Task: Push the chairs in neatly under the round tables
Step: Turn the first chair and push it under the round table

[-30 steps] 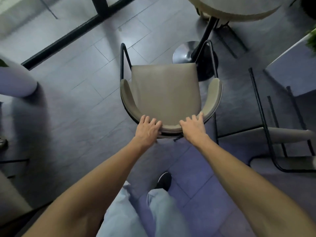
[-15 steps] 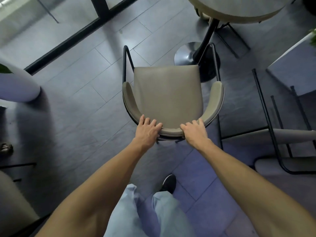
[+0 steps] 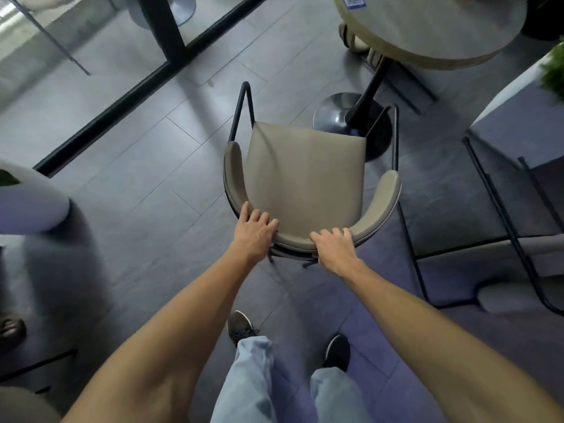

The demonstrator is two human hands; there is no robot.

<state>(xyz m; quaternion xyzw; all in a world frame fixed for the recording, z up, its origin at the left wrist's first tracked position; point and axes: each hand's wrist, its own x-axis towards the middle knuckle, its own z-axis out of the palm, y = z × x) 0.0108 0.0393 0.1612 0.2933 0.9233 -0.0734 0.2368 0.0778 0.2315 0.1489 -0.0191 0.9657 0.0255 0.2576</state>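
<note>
A beige padded chair with a black metal frame stands in front of me, its seat facing a round table at the top right. The seat's front edge sits close to the table's black post and round metal base, still short of the tabletop. My left hand grips the curved backrest at its left. My right hand grips the same backrest a little to the right. Both arms are stretched forward.
A second black-framed chair stands close on the right. A white planter is at the left and another with a green plant at the far right. A glass wall with a black frame runs behind. My feet are below.
The chair has slid forward toward the table base, and I have stepped after it; more of the round tabletop has come into view. Both hands keep their hold on the backrest.
</note>
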